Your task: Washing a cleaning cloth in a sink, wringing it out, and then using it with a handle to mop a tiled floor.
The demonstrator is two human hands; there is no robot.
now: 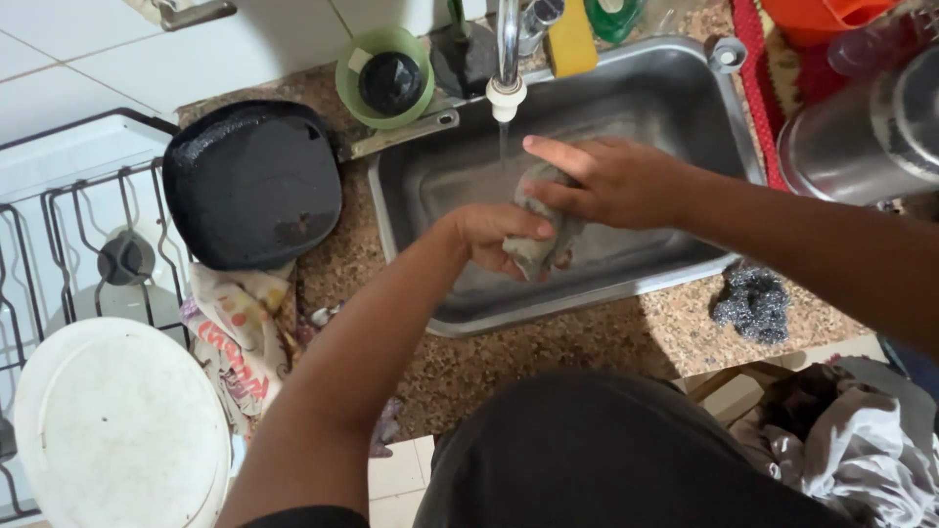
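- Head view: one grey scrubbing sponge (pixel 536 242) sits over the middle of the steel sink (pixel 675 108), just below the thin stream from the tap (pixel 507 59).
- The left hand (pixel 494 238) cups the sponge from below with its fingers curled around it; the right hand (pixel 602 181) presses on it from above, thumb and fingers closed on its top edge, forefinger stretched out.
- Both hands meet on the sponge, so it lies between them, clear of the sink floor as far as can be seen.
- The basin around the hands is bare metal, with open room toward the far wall and the right rim.
- On the speckled bench (pixel 587 342), one steel wool pad (pixel 751 303) lies just beyond the sink's near right corner.
- Left of the sink rests one black square pan (pixel 249 181), its handle reaching the sink's rim; a patterned cloth (pixel 235 332) hangs at the bench edge below it.
- Behind the sink stand one green bowl (pixel 352 93) and one yellow sponge (pixel 570 39) beside the tap.
- At far left, one white round lid (pixel 117 430) leans on a wire dish rack (pixel 59 225).
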